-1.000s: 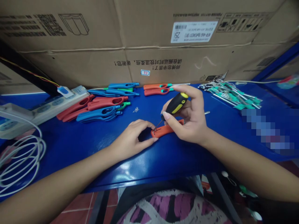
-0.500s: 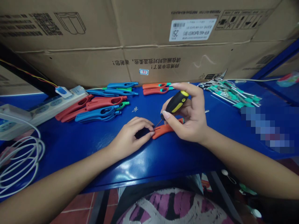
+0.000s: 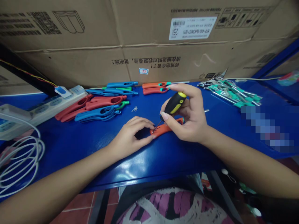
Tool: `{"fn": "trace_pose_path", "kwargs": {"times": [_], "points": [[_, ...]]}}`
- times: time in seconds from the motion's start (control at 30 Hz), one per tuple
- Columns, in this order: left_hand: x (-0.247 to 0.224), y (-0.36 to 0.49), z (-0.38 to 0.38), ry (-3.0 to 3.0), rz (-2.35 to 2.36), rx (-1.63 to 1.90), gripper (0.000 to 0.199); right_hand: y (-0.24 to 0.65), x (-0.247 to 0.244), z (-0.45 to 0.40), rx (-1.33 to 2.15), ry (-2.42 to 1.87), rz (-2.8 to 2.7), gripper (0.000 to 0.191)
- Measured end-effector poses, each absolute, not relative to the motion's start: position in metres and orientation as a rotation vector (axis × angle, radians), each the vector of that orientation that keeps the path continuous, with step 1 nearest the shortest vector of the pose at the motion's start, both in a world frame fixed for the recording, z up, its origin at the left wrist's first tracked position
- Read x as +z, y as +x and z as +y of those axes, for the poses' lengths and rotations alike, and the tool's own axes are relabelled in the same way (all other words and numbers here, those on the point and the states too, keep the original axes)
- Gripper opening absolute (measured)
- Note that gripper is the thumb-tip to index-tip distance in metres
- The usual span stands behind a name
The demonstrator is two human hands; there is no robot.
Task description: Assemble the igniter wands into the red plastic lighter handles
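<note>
An orange long-nosed lighter lies on the blue table, its metal tip poking out past my right hand. My right hand grips a black and yellow screwdriver, tilted with its shaft pointing down to the lighter's left end. There the tip meets what looks like a small screw. My left hand steadies that same end, thumb on the near side and fingertips on the far side. Several loose screws lie on the table beyond my left hand.
Red, blue and green lighter casings are piled at the left beside a white power strip and coiled cable. Two orange lighters lie at the back. Metal rods with teal parts are heaped right. A cardboard box stands behind.
The left fingers have spread slightly apart around the lighter's end, so more of it shows. The screwdriver has shifted a little to the left, its tip still at that end.
</note>
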State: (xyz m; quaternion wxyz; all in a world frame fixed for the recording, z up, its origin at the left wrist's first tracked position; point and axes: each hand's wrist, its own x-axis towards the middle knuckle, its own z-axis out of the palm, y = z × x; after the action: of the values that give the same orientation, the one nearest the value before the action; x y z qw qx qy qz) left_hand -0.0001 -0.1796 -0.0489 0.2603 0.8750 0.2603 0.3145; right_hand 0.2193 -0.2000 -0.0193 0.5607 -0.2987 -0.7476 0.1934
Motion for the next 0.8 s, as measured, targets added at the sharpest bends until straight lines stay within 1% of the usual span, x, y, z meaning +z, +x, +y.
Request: {"fn": "trace_pose_path", "kwargs": {"times": [0.1,0.3,0.5,0.73,0.8], "points": [[-0.0491,-0.0007,-0.1801,2.382,0.722,0.841,0.014,0.2198,-0.0189,-0.2002,0.438,-0.724,-1.766,0.058],[-0.0490,-0.0026,-0.1794,2.385,0.789,0.845,0.007,0.2207,-0.0166,-0.2032,0.460,-0.773,-1.754,0.060],[-0.0509,-0.0020,-0.1781,2.362,0.786,0.868,0.009,0.2191,-0.0160,-0.2041,0.458,-0.783,-1.750,0.062],[-0.0497,-0.0007,-0.1789,2.364,0.773,0.889,0.007,0.2191,-0.0154,-0.2039,0.455,-0.759,-1.744,0.058],[-0.0488,-0.0007,-0.1792,2.362,0.764,0.892,0.011,0.2196,-0.0156,-0.2038,0.478,-0.753,-1.750,0.060]]}}
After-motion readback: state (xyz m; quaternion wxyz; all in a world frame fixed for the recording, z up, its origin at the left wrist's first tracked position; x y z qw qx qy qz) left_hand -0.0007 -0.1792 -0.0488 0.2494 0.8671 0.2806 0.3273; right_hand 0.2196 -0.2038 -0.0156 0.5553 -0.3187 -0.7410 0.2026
